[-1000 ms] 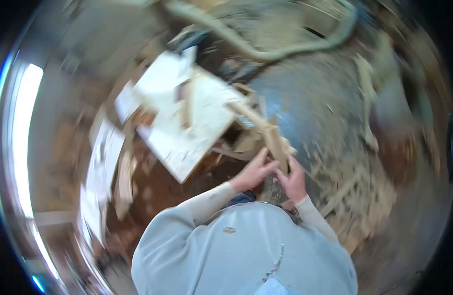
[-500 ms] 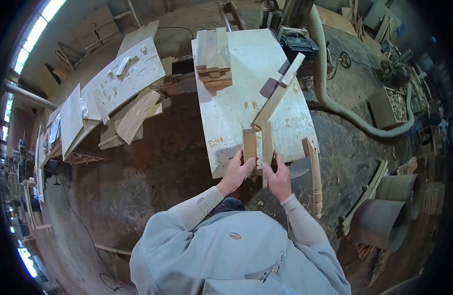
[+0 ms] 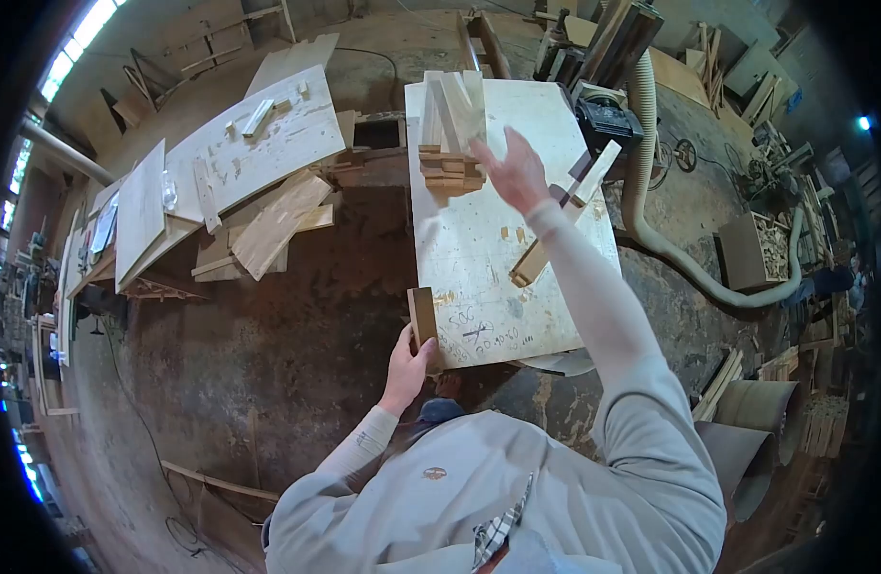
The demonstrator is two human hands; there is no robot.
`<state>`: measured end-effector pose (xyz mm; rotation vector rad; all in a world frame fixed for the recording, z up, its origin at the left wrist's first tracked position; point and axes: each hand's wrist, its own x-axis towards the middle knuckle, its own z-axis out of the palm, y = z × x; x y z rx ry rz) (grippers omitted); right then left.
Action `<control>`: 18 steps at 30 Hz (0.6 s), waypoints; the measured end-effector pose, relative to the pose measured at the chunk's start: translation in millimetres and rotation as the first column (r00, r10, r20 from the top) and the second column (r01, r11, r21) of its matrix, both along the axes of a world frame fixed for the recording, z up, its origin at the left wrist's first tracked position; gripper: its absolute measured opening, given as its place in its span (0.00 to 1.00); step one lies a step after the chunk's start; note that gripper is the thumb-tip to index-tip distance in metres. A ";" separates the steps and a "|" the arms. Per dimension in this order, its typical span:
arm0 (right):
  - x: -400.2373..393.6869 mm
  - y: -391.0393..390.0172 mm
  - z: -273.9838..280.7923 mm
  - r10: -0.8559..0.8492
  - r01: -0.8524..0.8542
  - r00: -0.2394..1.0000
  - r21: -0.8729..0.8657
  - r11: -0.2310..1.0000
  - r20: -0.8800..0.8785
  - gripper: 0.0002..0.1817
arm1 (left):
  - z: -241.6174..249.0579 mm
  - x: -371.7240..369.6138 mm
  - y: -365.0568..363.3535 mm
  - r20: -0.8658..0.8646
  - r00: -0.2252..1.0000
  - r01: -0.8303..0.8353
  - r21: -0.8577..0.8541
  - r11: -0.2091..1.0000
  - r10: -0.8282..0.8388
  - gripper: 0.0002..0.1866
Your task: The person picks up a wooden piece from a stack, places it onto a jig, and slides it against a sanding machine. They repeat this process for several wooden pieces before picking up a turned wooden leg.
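Observation:
My left hand point(image 3: 405, 371) is closed around the lower end of a wooden block point(image 3: 421, 319) at the near left corner of the pale worktable point(image 3: 479, 230). My right hand point(image 3: 519, 174) is stretched out over the table, thumb and fingers apart, with its fingertips right at the edge of a stack of short boards point(image 3: 451, 170). On top of that stack one board point(image 3: 457, 110) lies at a slant. Right of my right hand, a long wooden piece point(image 3: 529, 264) lies diagonally on the table, partly hidden by my forearm. A dark purplish block point(image 3: 580, 166) overlaps its far part.
A second table point(image 3: 297, 143) with small offcuts stands to the left, with loose boards point(image 3: 283, 225) beside it. A black machine point(image 3: 608, 120) and a ribbed hose point(image 3: 637, 182) stand along the right side. Pencil writing marks the near table edge.
My right hand has moved from the near edge forward to the stack, and the piece it held is gone from there. A slanted board now tops the stack. My left hand has shifted left with its block.

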<state>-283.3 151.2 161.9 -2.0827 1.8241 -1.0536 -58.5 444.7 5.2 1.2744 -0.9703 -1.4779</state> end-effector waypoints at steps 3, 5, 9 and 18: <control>-39.8 48.8 -50.4 0.077 -0.068 0.993 -0.097 0.993 0.087 0.44 | -6.5 -2.7 0.8 0.122 0.992 -0.023 -0.066 0.998 0.031 0.25; -83.3 100.3 -73.7 0.025 -0.031 0.968 0.020 0.999 0.251 0.42 | -3.9 -7.5 -6.7 0.142 0.989 0.038 -0.078 0.996 -0.027 0.24; -187.7 216.0 -130.5 -0.340 0.267 0.781 0.211 0.940 0.524 0.40 | -6.9 -32.7 -45.4 0.156 0.975 0.163 -0.035 0.986 -0.155 0.22; -290.1 397.3 -182.1 -0.642 0.581 0.733 0.284 0.763 0.225 0.38 | 42.9 -113.3 -148.8 -0.408 0.913 0.000 0.009 1.000 0.004 0.11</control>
